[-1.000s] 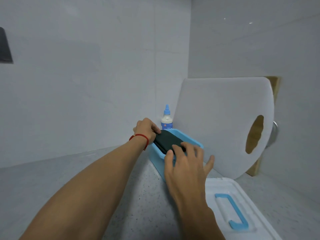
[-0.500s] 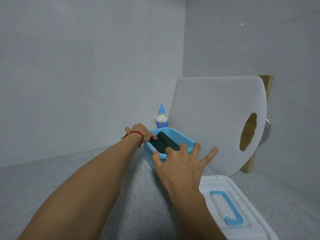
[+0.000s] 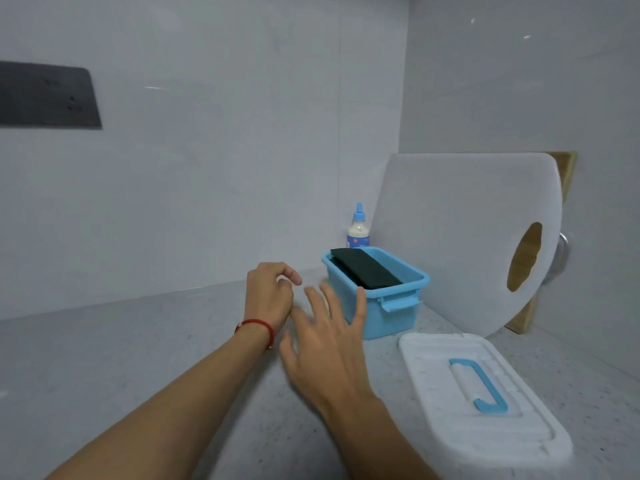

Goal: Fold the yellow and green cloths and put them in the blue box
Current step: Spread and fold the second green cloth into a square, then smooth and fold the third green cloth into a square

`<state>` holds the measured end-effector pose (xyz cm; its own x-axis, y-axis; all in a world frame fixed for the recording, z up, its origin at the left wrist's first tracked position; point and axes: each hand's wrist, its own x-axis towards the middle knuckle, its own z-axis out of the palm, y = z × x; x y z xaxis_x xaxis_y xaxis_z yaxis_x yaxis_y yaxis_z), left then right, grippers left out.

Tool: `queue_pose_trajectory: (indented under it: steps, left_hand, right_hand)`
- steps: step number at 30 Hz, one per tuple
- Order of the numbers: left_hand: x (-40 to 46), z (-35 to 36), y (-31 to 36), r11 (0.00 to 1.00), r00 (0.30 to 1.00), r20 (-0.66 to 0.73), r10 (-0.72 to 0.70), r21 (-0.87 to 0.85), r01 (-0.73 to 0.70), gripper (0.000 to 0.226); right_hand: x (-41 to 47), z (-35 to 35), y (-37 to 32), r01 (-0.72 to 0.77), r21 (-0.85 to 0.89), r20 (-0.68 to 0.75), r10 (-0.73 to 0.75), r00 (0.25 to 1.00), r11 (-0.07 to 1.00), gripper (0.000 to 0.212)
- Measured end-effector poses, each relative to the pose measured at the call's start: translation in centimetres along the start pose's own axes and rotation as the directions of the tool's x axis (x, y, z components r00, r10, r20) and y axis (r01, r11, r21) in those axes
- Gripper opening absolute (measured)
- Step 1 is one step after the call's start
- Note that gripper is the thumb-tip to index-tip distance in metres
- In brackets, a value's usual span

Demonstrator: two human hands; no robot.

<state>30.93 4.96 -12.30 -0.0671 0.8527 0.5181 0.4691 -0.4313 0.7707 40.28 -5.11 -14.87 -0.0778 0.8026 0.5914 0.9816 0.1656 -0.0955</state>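
Fingers spread wide on my right hand (image 3: 325, 341), loosely curled and empty on my left hand (image 3: 268, 296); both hover over the counter (image 3: 138, 358) just beside the blue box (image 3: 377, 306). I see the green cloth (image 3: 367, 268) folded inside, its far end riding up on the rim near the counter's back corner. My worry: that end could spring out or jam the white lid (image 3: 485, 393). No yellow cloth shows; I cannot tell whether it lies underneath.

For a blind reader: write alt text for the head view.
A folded dark green cloth lies in an open blue box on a grey counter. Both hands, left and right, hover empty before it; its white lid lies nearby.
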Motion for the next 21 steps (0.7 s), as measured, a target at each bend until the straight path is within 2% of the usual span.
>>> queue_pose_trajectory:
  steps: [3,5,7,9,11,14,16,19,21]
  left_hand:
    - [-4.3,-5.3,-3.6,0.976,1.000,-0.009,0.024,0.216,-0.022,0.034]
    - [-6.1,-8.9,-5.6,0.924,0.999,0.013,0.033,0.380,-0.035,0.028]
    - [-7.5,-13.5,-7.2,0.883,1.000,-0.024,0.004,0.469,0.007,0.022]
    - [-9.2,-19.8,-8.8,0.837,0.989,-0.127,-0.069,0.533,0.127,0.019]
    - [-10.6,-24.2,-9.9,0.780,0.980,-0.173,-0.099,0.598,0.185,0.017]
    - [-14.5,-33.1,-12.6,0.615,0.955,-0.276,-0.110,0.736,0.284,0.017]
    - [-16.5,-38.7,-14.2,0.449,0.918,-0.379,-0.119,0.804,0.390,0.022]
    - [-17.3,-45.5,-16.4,0.157,0.825,-0.499,-0.263,0.822,0.547,0.040]
    - [-16.7,-48.7,-17.7,0.052,0.726,-0.558,-0.402,0.777,0.627,0.053]
  right_hand:
    - [-1.6,0.3,-2.6,0.120,0.035,0.170,-0.125,0.978,0.992,0.049]
    - [-2.4,0.5,-3.9,0.140,0.089,0.242,-0.158,0.957,0.986,0.051]
    - [-3.1,0.4,-6.2,0.171,0.156,0.289,-0.210,0.934,0.973,0.051]
    - [-4.0,0.7,-10.4,0.220,0.228,0.334,-0.288,0.897,0.949,0.050]
    - [-4.5,1.1,-12.8,0.226,0.271,0.372,-0.319,0.872,0.936,0.049]
    - [-4.6,2.1,-20.6,0.224,0.363,0.398,-0.368,0.840,0.904,0.048]
    - [-4.6,2.6,-26.2,0.160,0.465,0.413,-0.373,0.831,0.871,0.050]
    - [-4.4,4.0,-30.4,0.215,0.479,0.390,-0.426,0.816,0.851,0.051]
    - [-4.0,4.6,-30.6,0.159,0.524,0.395,-0.404,0.825,0.837,0.049]
